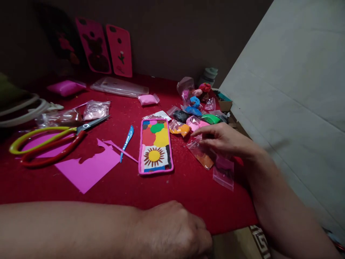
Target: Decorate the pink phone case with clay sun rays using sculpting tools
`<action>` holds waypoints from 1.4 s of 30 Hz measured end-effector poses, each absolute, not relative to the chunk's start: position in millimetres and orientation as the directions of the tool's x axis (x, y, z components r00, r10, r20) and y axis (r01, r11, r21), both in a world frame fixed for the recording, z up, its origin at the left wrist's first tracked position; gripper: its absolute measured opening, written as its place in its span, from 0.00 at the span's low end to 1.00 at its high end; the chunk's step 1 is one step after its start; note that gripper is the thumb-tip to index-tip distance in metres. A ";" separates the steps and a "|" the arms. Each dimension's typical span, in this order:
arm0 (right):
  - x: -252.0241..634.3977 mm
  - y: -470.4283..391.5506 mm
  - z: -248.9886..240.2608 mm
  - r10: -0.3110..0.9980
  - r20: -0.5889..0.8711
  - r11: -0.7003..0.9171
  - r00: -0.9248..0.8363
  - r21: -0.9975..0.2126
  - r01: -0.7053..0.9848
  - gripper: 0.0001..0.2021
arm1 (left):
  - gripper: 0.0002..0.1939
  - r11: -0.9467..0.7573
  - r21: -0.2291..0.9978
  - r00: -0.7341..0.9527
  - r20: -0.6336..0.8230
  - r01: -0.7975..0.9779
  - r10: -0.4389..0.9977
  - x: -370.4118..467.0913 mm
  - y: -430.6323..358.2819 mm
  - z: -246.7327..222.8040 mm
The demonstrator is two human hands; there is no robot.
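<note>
A phone case (155, 139) with a pink rim lies at mid-table, covered in coloured clay patches and a yellow sun on white. My left hand (175, 230) rests curled at the table's front edge; its fingers are hidden underneath, so what it holds, if anything, does not show. My right hand (226, 138) reaches over the clay bags on the right, thumb and fingers apart. Below its fingertips lies a bag of orange-brown clay (204, 159), and under the palm a clear zip bag (223, 176). A pink clay bag (196, 124) is just behind the fingers.
Scissors (85, 126) with yellow and red handles lie on cut pink sheet (88, 171). A blue modelling knife (127, 143) sits left of the case. Two decorated pink cases (119, 50) lean on the back wall. Several clay bags (192, 111) crowd the right; a bottle (209, 75) stands behind.
</note>
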State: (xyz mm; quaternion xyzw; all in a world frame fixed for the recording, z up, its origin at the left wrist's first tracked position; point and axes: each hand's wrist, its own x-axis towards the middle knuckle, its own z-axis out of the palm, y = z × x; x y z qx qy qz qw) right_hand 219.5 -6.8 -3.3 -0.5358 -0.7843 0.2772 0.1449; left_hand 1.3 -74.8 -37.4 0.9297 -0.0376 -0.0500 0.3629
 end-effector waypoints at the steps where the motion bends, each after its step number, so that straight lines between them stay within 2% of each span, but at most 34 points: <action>1: 218.0 -7.4 -2.5 0.911 -0.082 0.294 -0.404 -0.560 0.775 0.12 | 0.06 -0.735 0.677 0.992 -0.066 -0.037 -0.111 1.6 -74.7 -37.3; 6: 214.8 -6.6 -0.8 0.878 -0.137 0.355 -0.458 -0.455 0.817 0.10 | 0.06 -0.752 0.658 0.995 -0.046 -0.036 -0.087 2.5 -73.9 -37.7; 9: 214.7 -4.3 -2.6 0.872 -0.167 0.358 -0.460 -0.421 0.833 0.06 | 0.06 -0.739 0.673 0.995 -0.047 -0.033 -0.087 2.5 -73.5 -38.9; 11: 215.7 -3.2 -3.1 0.868 -0.184 0.357 -0.461 -0.412 0.838 0.07 | 0.06 -0.739 0.672 0.996 -0.035 -0.033 -0.076 2.2 -73.6 -40.2; 15: 223.7 -5.0 2.0 0.872 -0.191 0.340 -0.450 -0.425 0.839 0.05 | 0.05 -0.732 0.680 0.998 -0.004 -0.042 -0.061 1.4 -75.6 -41.8; 19: 233.8 -9.6 8.2 0.855 -0.256 0.309 -0.450 -0.446 0.840 0.11 | 0.05 -0.710 0.704 0.999 -0.011 -0.025 -0.045 1.0 -77.6 -41.3; 24: 234.1 -7.5 4.1 0.814 -0.331 0.309 -0.477 -0.448 0.839 0.02 | 0.05 -0.697 0.715 0.998 0.021 -0.059 -0.063 -0.1 -77.8 -42.8; 28: 235.4 -6.9 7.9 0.798 -0.338 0.291 -0.499 -0.510 0.810 0.08 | 0.04 -0.663 0.746 0.998 0.041 -0.059 -0.043 -0.6 -76.9 -44.6; 31: 239.7 -12.5 19.0 0.772 -0.315 0.286 -0.552 -0.603 0.745 0.10 | 0.06 -0.498 0.867 0.997 0.032 0.005 0.065 -0.2 -76.8 -42.5; 33: 240.1 -18.7 28.3 0.743 -0.251 0.312 -0.621 -0.690 0.653 0.09 | 0.10 -0.208 0.964 0.968 -0.116 0.164 0.224 -0.4 -77.5 -39.0; 35: 235.8 -27.0 37.5 0.687 -0.168 0.375 -0.707 -0.752 0.542 0.08 | 0.16 0.150 0.942 0.885 -0.334 0.301 0.326 -1.8 -78.4 -34.4; 37: 226.7 -37.9 45.2 0.597 -0.140 0.434 -0.790 -0.772 0.464 0.07 | 0.23 0.375 0.867 0.806 -0.464 0.327 0.369 -4.6 -78.6 -29.8; 39: 214.3 -51.7 49.9 0.530 -0.144 0.478 -0.836 -0.763 0.435 0.05 | 0.27 0.434 0.857 0.764 -0.472 0.279 0.441 -8.0 -78.3 -25.9; 42: 196.6 -75.7 50.3 0.575 -0.108 0.549 -0.811 -0.683 0.481 0.07 | 0.26 0.441 0.863 0.757 -0.455 0.245 0.469 -11.5 -77.7 -21.8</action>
